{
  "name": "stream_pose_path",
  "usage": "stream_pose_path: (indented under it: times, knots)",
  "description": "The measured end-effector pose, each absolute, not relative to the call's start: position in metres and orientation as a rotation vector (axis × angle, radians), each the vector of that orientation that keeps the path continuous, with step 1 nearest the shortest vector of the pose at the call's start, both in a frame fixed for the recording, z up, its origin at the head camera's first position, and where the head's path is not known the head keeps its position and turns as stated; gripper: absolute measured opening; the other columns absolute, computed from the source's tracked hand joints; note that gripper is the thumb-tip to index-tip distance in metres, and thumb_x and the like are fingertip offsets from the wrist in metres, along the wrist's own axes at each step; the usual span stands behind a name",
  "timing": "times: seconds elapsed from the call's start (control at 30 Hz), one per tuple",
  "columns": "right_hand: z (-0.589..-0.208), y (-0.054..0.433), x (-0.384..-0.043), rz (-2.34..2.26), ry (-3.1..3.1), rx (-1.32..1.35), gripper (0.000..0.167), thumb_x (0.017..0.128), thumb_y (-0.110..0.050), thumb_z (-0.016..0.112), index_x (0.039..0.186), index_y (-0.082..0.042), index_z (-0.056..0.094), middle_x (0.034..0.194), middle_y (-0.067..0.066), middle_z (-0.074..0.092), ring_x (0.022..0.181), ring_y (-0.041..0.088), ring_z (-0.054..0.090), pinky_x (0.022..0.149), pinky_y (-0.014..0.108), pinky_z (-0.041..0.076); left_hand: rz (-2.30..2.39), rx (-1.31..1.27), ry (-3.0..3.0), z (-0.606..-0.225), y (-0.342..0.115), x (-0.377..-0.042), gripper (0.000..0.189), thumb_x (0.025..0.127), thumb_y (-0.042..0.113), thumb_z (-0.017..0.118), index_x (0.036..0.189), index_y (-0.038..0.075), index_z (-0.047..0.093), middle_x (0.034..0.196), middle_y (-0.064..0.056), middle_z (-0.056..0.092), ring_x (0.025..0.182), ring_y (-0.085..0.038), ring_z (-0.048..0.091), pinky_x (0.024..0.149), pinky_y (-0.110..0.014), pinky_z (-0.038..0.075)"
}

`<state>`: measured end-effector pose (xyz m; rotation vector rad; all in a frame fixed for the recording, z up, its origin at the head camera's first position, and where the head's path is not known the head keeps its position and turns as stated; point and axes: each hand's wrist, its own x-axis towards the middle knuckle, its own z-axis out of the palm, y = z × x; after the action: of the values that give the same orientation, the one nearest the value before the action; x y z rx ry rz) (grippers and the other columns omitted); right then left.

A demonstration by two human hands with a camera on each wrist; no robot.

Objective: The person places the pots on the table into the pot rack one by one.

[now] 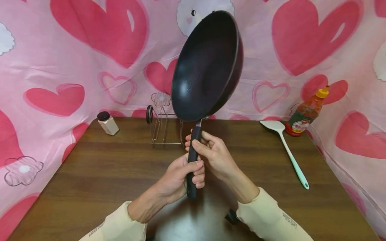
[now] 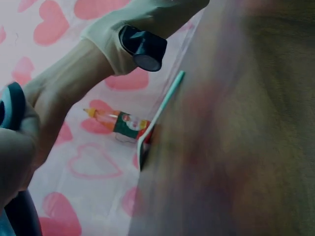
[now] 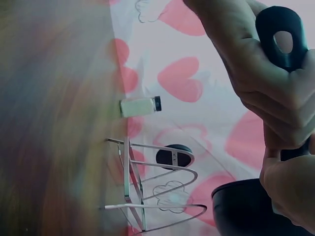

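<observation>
Gripping the lower handle (image 1: 191, 191) of a wok-like pan (image 1: 205, 67), the left hand (image 1: 176, 175) has its fingers curled round it, thumb across the front. Just above, the right hand (image 1: 215, 152) holds the upper part, fingers wrapped behind. Stacking both hands this way probably steadies a bowl whose weight sits well out from the grip. The pan is raised above the worktop (image 1: 90, 187), tilted steeply, its inside turned toward the person; it looks dark, smooth and faintly glossy, the black handle matte with a hole at its end. Beyond, a spatula (image 1: 297, 167) with a white blade and mint-green grip lies near the worktop's right edge. A bent-wire rack (image 1: 167, 144) stands by the far edge, a black-capped jar (image 1: 109, 126) near the far left corner, a sauce bottle (image 1: 304, 115) at the far right corner. Behind hangs creased pink fabric (image 1: 99, 33) printed with hearts.
</observation>
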<state>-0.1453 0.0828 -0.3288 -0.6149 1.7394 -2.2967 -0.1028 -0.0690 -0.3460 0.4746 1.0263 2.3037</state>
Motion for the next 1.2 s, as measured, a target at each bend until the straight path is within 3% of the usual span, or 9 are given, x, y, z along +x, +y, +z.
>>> stream_pose_path:
  times: [0.17, 0.4, 0.63, 0.97, 1.2]
  knots:
    - [-0.33, 0.075, -0.149, -2.301, 1.698, -0.654, 0.032, 0.103, -0.003, 0.056, 0.131, 0.012, 0.054, 0.121, 0.022, 0.063, 0.108, 0.028, 0.066, 0.099, 0.036, 0.052, 2.34, 0.615, 0.913, -0.351, -0.075, -0.105, 0.011, 0.107, 0.005, 0.038, 0.099, 0.011, 0.043, 0.075, 0.003, 0.042, 0.061, -0.008, 0.042, 0.061, -0.02, 0.04]
    - [-0.326, 0.066, -0.147, -2.319, 1.69, -0.653, 0.032, 0.1, -0.001, 0.058, 0.129, 0.014, 0.056, 0.114, 0.012, 0.067, 0.103, 0.026, 0.067, 0.094, 0.035, 0.054, 2.332, 0.688, 0.898, -0.352, -0.084, -0.104, 0.012, 0.105, 0.001, 0.037, 0.106, 0.011, 0.043, 0.075, 0.004, 0.042, 0.06, -0.008, 0.041, 0.06, -0.019, 0.038]
    - [-0.322, 0.053, -0.147, -2.307, 1.717, -0.66, 0.032, 0.1, 0.0, 0.06, 0.13, 0.011, 0.056, 0.114, 0.013, 0.067, 0.102, 0.027, 0.068, 0.094, 0.033, 0.054, 2.359, 0.739, 0.856, -0.354, -0.095, -0.104, 0.018, 0.102, -0.004, 0.033, 0.106, 0.009, 0.043, 0.074, 0.004, 0.043, 0.058, -0.007, 0.039, 0.059, -0.018, 0.039]
    - [-0.323, 0.036, -0.147, -2.299, 1.749, -0.679, 0.028, 0.098, 0.0, 0.063, 0.123, 0.011, 0.06, 0.114, 0.027, 0.065, 0.098, 0.021, 0.07, 0.089, 0.029, 0.056, 2.391, 0.798, 0.753, -0.36, -0.107, -0.104, 0.02, 0.103, -0.005, 0.029, 0.107, 0.009, 0.043, 0.074, 0.004, 0.039, 0.057, -0.007, 0.034, 0.059, -0.017, 0.038]
    - [-0.326, 0.025, -0.145, -2.306, 1.741, -0.664, 0.028, 0.098, -0.001, 0.065, 0.123, 0.01, 0.061, 0.107, 0.016, 0.07, 0.099, 0.024, 0.07, 0.089, 0.03, 0.056, 2.401, 0.805, 0.691, -0.364, -0.116, -0.103, 0.02, 0.102, -0.005, 0.029, 0.108, 0.008, 0.043, 0.075, 0.004, 0.038, 0.057, -0.008, 0.032, 0.059, -0.017, 0.039]
